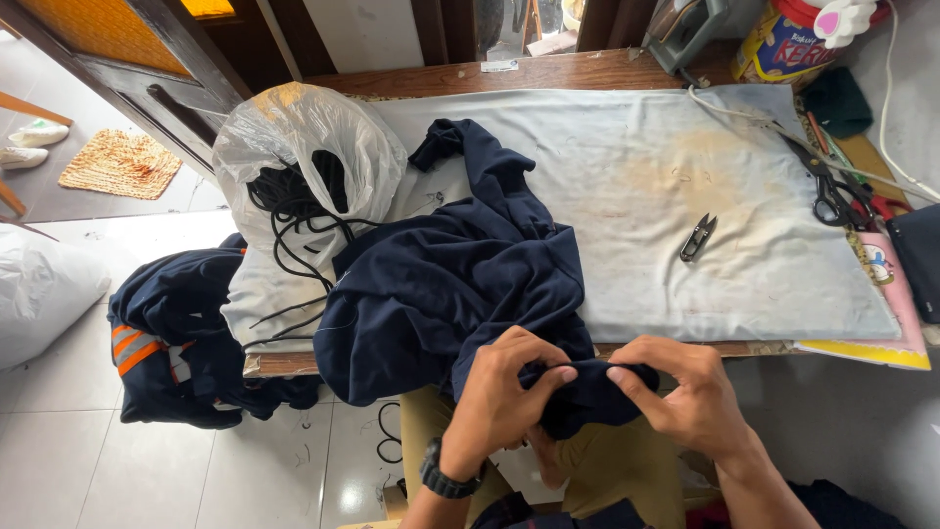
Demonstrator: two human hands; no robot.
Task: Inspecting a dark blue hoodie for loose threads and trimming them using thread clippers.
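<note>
Hands are pinching one bunched edge of the navy garment (pixel 460 284) at the desk (pixel 685 196) front: left hand (pixel 504 392) and right hand (pixel 676 387) both gripping it. Black cords (pixel 294 211) are sitting bagged; thread snips (pixel 697 238) are lying unused.

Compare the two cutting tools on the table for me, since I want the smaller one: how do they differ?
The thread snips are small, grey and loopless, lying alone on the cloth; the scissors are larger, with black loop handles, lying at the cloth's right edge among clutter. Both lie flat, untouched.
</note>
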